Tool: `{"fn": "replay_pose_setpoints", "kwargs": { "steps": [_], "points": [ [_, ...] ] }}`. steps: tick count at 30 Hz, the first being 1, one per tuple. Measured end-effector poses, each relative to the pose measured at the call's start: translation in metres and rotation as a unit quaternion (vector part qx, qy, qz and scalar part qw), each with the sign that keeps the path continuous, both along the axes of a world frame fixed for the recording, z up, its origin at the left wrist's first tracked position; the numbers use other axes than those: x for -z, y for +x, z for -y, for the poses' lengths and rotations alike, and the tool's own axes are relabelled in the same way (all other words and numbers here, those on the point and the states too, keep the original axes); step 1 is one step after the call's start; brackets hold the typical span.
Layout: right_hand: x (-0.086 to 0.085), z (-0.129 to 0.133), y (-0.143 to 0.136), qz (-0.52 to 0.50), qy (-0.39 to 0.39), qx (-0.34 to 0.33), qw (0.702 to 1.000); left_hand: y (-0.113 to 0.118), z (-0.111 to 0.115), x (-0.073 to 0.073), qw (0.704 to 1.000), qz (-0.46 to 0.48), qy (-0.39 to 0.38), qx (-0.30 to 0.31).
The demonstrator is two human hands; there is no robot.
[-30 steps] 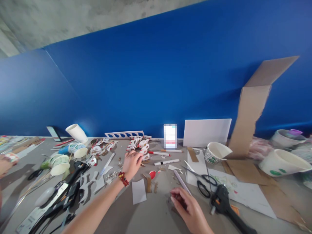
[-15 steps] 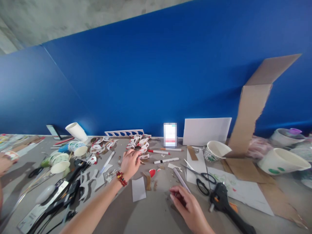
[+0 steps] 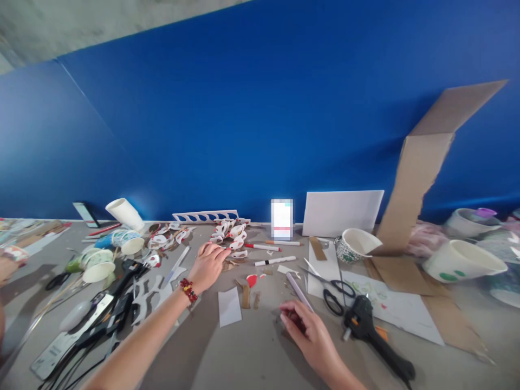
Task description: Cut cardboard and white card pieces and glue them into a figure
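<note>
My left hand (image 3: 208,265), with a beaded bracelet at the wrist, reaches palm down to a pile of small white cut-outs with red marks (image 3: 236,233). Its fingers are extended at the pile's near edge. My right hand (image 3: 303,327) rests on the table with curled fingers; whether its fingertips pinch something tiny is hidden. Just beyond it lies a pale purple stick (image 3: 299,291). Between the hands are a white card (image 3: 229,307), a brown cardboard scrap (image 3: 245,296) and a red piece (image 3: 252,280). Markers (image 3: 263,247) lie past them.
Black scissors (image 3: 333,300) and a black glue gun (image 3: 365,319) lie right of my right hand. Paper cups (image 3: 354,246) and cardboard (image 3: 400,276) stand or lie farther right. Left are a power strip (image 3: 73,338), cables and more cups (image 3: 99,264). Another person's hand (image 3: 7,265) shows far left.
My left hand has drawn slightly left and its fingers have straightened over the near edge of the pile. My right hand keeps nearly the same place and pose. The view has shifted a little.
</note>
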State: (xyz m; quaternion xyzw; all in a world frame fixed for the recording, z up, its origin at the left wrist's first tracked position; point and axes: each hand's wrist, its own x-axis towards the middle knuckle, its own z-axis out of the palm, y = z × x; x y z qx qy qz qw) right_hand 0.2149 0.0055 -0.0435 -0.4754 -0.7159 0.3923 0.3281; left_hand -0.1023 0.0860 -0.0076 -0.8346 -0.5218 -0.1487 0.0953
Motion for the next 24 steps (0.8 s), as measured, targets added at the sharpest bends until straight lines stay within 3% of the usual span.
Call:
{"fn": "replay_pose_setpoints", "kwargs": {
  "steps": [3, 7, 10, 13, 17, 20, 24],
  "points": [
    [0.000, 0.000, 0.000, 0.001, 0.001, -0.005, 1.000, -0.007, 0.008, -0.012, 0.999, 0.031, 0.008, 0.018],
    [-0.002, -0.001, 0.000, -0.001, 0.004, -0.004, 1.000, -0.023, 0.025, -0.024, 0.993, 0.096, -0.063, -0.015],
    [-0.002, -0.001, 0.000, -0.006, 0.000, -0.002, 1.000, -0.034, 0.040, -0.020, 0.984, 0.097, -0.147, -0.039],
    [-0.002, 0.000, -0.001, -0.013, 0.001, 0.000, 1.000, -0.037, 0.051, -0.011, 0.986, 0.047, -0.155, -0.027],
    [0.000, 0.000, -0.001, -0.014, 0.004, -0.001, 1.000, -0.017, 0.047, -0.008, 0.994, 0.072, -0.073, -0.041],
    [0.002, 0.000, 0.000, -0.008, 0.005, -0.002, 1.000, 0.008, 0.029, -0.010, 0.993, 0.101, -0.024, -0.051],
    [0.002, 0.000, -0.001, -0.002, 0.005, -0.002, 1.000, 0.032, 0.000, -0.009, 0.994, 0.097, -0.018, -0.036]
  ]
}}
